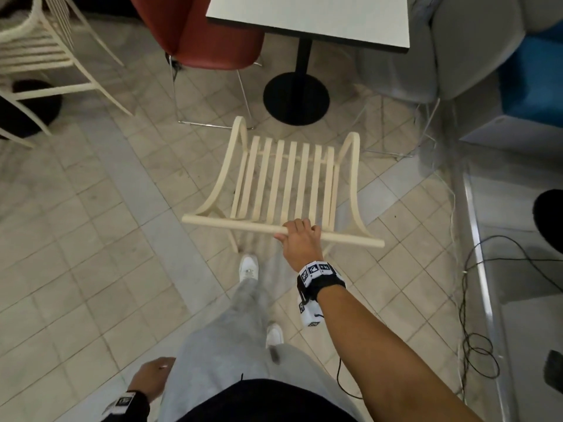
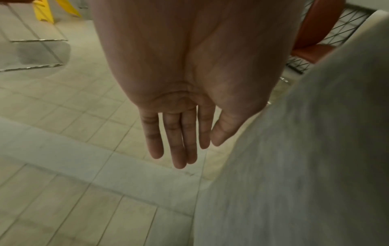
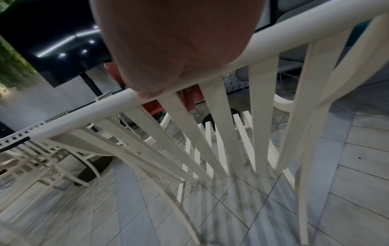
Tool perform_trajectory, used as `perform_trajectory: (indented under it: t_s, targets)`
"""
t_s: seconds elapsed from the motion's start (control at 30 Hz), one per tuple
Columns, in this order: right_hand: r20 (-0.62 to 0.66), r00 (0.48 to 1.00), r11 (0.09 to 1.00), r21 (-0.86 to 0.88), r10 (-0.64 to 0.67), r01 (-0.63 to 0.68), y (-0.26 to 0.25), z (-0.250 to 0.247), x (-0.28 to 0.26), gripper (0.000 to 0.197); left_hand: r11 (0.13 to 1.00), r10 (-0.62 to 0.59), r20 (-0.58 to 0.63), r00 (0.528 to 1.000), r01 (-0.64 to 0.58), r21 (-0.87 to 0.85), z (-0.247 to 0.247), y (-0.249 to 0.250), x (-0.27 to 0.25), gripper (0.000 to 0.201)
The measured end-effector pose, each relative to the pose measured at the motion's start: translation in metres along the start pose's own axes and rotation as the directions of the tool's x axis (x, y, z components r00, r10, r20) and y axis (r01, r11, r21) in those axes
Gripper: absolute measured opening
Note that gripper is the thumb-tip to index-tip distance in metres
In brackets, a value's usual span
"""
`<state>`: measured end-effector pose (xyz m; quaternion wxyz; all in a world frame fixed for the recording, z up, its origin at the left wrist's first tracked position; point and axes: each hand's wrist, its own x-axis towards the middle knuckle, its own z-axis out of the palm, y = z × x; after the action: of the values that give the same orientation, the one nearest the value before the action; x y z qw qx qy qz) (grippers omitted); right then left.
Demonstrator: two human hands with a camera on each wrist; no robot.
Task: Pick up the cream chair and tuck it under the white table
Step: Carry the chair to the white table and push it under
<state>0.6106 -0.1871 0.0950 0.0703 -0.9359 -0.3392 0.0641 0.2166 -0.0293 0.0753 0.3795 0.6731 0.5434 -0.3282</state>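
The cream slatted chair [image 1: 283, 178] stands on the tiled floor in front of me, its seat pointing toward the white table [image 1: 307, 19]. My right hand [image 1: 300, 236] grips the chair's round top rail [image 3: 84, 114] right of its middle, fingers curled over it. The table stands on a black post with a round black base [image 1: 296, 97] just beyond the chair. My left hand [image 1: 152, 379] hangs by my left thigh; in the left wrist view its fingers [image 2: 176, 141] are straight and hold nothing.
A red chair [image 1: 195, 35] stands at the table's left, a grey chair [image 1: 451, 56] at its right. Another cream chair [image 1: 39, 56] is at the far left. Black cables [image 1: 475, 315] lie on the floor at right beside a glass panel edge [image 1: 478, 239].
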Motion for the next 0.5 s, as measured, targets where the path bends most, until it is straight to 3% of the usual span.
perform_trajectory:
  t_s: [0.27,0.5]
  targets:
    - [-0.009,0.997,0.996,0.042,0.078,-0.077,0.011,-0.007,0.103,0.049,0.995,0.078,-0.004,0.997,-0.078,0.07,-0.081,0.073,0.076,0.022]
    - [0.052,0.992,0.991,0.054,0.117,-0.12,0.018,-0.02,0.182,0.049,0.998,0.052,0.081,0.995,-0.048,-0.048,-0.146,0.138,0.123,0.021]
